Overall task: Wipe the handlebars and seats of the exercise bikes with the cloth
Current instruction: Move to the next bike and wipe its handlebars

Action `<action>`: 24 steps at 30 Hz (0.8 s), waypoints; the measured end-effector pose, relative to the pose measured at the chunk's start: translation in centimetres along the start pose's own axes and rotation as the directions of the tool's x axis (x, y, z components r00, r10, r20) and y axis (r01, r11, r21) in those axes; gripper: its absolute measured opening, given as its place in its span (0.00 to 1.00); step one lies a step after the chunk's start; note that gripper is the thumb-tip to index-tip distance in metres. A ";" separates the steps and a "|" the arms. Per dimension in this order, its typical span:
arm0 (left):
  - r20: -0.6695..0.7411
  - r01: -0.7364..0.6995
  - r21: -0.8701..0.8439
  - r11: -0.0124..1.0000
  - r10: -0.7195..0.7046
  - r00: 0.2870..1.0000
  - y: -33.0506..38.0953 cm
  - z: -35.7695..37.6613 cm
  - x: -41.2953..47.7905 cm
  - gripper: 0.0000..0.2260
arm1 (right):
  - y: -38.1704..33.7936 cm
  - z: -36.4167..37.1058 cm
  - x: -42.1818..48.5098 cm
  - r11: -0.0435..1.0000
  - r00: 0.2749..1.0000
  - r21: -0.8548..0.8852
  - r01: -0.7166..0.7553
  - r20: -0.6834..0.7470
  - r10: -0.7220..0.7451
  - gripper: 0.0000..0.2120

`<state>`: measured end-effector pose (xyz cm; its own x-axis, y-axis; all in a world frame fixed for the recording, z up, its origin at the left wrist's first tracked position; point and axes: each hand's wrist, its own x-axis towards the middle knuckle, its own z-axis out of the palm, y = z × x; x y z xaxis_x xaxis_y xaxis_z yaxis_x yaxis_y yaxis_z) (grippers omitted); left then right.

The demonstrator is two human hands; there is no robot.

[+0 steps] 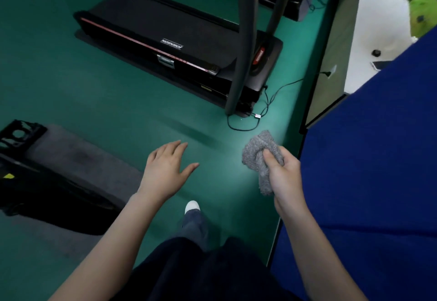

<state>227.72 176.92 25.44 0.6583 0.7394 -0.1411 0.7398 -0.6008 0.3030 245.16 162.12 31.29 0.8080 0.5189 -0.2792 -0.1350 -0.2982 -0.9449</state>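
My right hand [285,177] grips a bunched grey cloth [256,152], held in the air above the green floor at centre right. Part of the cloth hangs down below my fingers. My left hand [165,168] is stretched forward at centre, palm down, fingers straight and spread, holding nothing. No exercise bike handlebar or seat shows in this view.
A black treadmill [165,38] with grey uprights [241,52] stands ahead, its power cable [267,109] looping across the green floor [71,92]. Blue padded mats [373,158] run along the right. A dark machine base on a grey mat [59,158] lies at left. My foot [192,206] steps forward.
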 end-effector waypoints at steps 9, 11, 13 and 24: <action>-0.057 0.188 -0.045 0.981 -0.191 0.980 -6.9 -4.0 6.8 0.28 | -4.4 10.6 8.0 0.992 0.983 -0.093 0.080 0.172 -0.063 0.10; -0.068 0.238 -0.060 0.969 -0.242 0.968 -8.1 -4.6 7.3 0.29 | -4.9 12.6 9.2 0.990 0.972 -0.095 0.103 0.223 -0.080 0.09; -0.068 0.289 -0.074 0.954 -0.294 0.953 -9.1 -5.0 7.8 0.29 | -5.6 14.5 10.6 0.989 0.956 -0.082 0.124 0.276 -0.097 0.10; -0.115 0.570 -0.119 0.813 -0.582 0.805 -12.4 -6.7 13.1 0.29 | -10.2 23.9 20.3 0.969 0.802 -0.102 0.224 0.584 -0.124 0.10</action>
<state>226.25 196.06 26.16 0.0836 0.9797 -0.1820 0.9602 -0.0303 0.2777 249.25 194.83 31.23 0.3295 0.9213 -0.2065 0.1088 -0.2543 -0.9610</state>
